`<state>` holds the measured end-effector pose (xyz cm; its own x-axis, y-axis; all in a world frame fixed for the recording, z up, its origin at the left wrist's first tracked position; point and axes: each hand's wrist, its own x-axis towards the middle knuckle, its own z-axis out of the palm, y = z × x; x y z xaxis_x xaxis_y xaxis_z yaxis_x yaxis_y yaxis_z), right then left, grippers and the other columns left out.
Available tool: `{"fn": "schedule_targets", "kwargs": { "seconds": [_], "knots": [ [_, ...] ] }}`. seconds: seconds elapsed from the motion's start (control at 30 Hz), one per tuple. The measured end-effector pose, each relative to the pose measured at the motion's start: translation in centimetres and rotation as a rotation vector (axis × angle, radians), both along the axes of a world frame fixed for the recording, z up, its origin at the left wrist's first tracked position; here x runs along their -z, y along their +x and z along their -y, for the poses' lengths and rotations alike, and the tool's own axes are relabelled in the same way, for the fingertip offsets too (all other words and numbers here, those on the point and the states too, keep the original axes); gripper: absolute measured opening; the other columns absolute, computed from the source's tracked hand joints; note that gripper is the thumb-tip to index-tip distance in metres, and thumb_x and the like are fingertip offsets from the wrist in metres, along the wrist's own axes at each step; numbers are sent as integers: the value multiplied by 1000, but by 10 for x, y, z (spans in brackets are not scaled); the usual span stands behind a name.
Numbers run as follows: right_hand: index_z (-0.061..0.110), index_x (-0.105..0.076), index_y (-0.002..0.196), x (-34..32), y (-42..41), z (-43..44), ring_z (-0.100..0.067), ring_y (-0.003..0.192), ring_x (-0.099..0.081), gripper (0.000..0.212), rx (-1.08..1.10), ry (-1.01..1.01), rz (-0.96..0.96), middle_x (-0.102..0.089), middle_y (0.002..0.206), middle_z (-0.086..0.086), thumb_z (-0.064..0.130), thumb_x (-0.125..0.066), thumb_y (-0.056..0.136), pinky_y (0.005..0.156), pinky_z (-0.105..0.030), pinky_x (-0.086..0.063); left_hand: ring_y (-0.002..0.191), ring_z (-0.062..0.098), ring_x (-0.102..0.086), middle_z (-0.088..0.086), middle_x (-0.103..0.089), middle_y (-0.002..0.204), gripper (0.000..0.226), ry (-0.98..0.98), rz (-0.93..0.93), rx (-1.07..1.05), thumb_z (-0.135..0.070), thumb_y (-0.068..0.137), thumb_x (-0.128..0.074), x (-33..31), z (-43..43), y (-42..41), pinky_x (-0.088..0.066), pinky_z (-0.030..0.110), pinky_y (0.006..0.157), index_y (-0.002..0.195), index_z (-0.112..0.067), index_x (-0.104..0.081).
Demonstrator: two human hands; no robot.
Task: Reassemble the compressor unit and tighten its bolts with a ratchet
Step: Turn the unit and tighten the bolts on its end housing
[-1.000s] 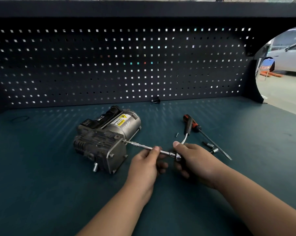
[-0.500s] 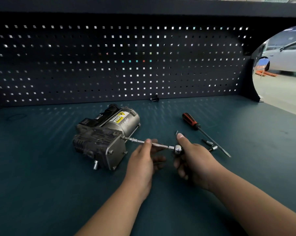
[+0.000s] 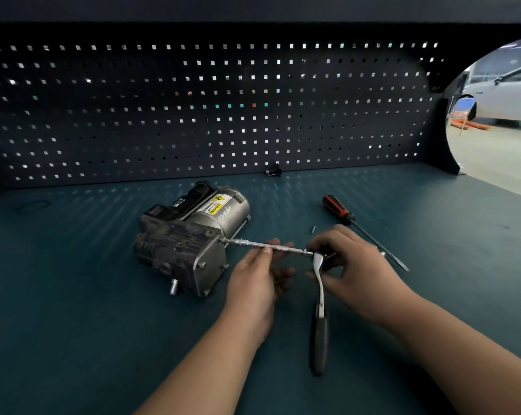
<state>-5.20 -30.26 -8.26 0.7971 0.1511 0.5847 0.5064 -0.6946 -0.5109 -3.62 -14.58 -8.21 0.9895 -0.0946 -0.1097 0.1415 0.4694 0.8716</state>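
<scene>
Pinching the extension bar (image 3: 271,246) between thumb and fingertips, the left hand (image 3: 254,274) sat about midway along it, while the right hand (image 3: 352,265) curled its fingers round the head of the ratchet (image 3: 320,283), whose black-gripped handle pointed back toward the person. The bar's far end met the grey end plate of the compressor unit (image 3: 190,238), which rested on the teal worktop (image 3: 73,295). Just beyond the right hand lay a small screw (image 3: 313,229) and a red-and-black screwdriver (image 3: 338,209), its shaft partly hidden by that hand. A pegboard (image 3: 163,115) stood behind.
</scene>
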Motion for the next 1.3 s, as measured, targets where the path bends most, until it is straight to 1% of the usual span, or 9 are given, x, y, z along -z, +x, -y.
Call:
{"fn": "schedule_targets", "kwargs": {
  "seconds": [0.1, 0.33, 0.43, 0.57, 0.73, 0.87, 1.0, 1.13, 1.3],
  "knots": [
    [29, -61, 81, 0, -1, 0, -5, 71, -62, 29, 17, 54, -74, -62, 77, 11, 9, -79, 71, 69, -23, -51, 52, 12, -57, -4, -74, 81, 20, -8, -24, 24, -15, 100, -41, 0, 0, 0, -45, 26, 56, 94, -18, -60],
    [12, -54, 73, -14, 2, -28, -20, 33, -45, 40, 30, 1032, -816, -54, 47, -5, 45, -48, 95, 34, -22, -35, 51, 10, -58, -4, -74, 80, 20, 7, 26, 47, -18, 101, -39, -1, 0, 0, -44, 24, 53, 97, -16, -59],
    [9, -54, 80, -8, 1, -25, -21, 36, -49, 39, 37, 885, -827, -58, 51, -6, 43, -47, 96, 38, -23, -38, 48, 9, -55, -3, -73, 77, 18, 39, 25, 3, -18, 100, -41, 2, 3, 0, -43, 23, 50, 94, -16, -58],
    [16, -66, 97, -5, 0, -6, -9, 58, -63, 11, -24, 336, -283, -65, 65, 10, 24, -65, 89, 61, -24, -51, 46, 9, -53, -4, -70, 69, 19, 32, 21, -60, -18, 100, -44, 2, 6, 0, -42, 22, 47, 89, -16, -60],
    [22, -62, 114, -5, -2, 8, 6, 86, -59, 44, 22, -208, 24, -64, 85, 26, 17, -79, 73, 75, -1, -39, 46, 10, -53, 0, -71, 74, 18, -34, -14, -45, -17, 99, -45, 1, 5, 0, -43, 24, 51, 88, -15, -59],
    [12, -55, 83, -10, -4, -14, -18, 55, -66, 21, -18, 489, -490, -69, 64, -1, 30, -60, 92, 58, -33, -54, 49, 10, -56, -4, -72, 75, 18, -35, -2, 3, -21, 99, -44, 0, 3, 1, -45, 24, 53, 90, -17, -58],
    [10, -50, 78, -14, -2, -29, -22, 33, -48, 44, 67, 915, -938, -54, 45, -9, 50, -43, 96, 37, -22, -36, 52, 8, -60, -4, -74, 79, 18, -9, 35, 39, -20, 100, -41, 0, 1, 2, -47, 22, 54, 96, -15, -57],
    [11, -57, 79, -9, -2, -18, -23, 44, -58, 36, 27, 636, -709, -64, 56, -5, 44, -53, 93, 46, -29, -43, 50, 8, -58, -4, -73, 75, 18, 53, 65, -9, -19, 100, -41, 3, 2, 3, -45, 21, 52, 93, -14, -57],
    [23, -66, 118, -7, -4, 4, -4, 82, -62, 41, -72, -336, 97, -66, 91, 12, 19, -75, 78, 73, -16, -47, 49, 10, -57, -2, -71, 70, 19, -32, 26, -34, -19, 99, -44, 3, 6, 4, -45, 23, 53, 87, -14, -58]
  ]
}}
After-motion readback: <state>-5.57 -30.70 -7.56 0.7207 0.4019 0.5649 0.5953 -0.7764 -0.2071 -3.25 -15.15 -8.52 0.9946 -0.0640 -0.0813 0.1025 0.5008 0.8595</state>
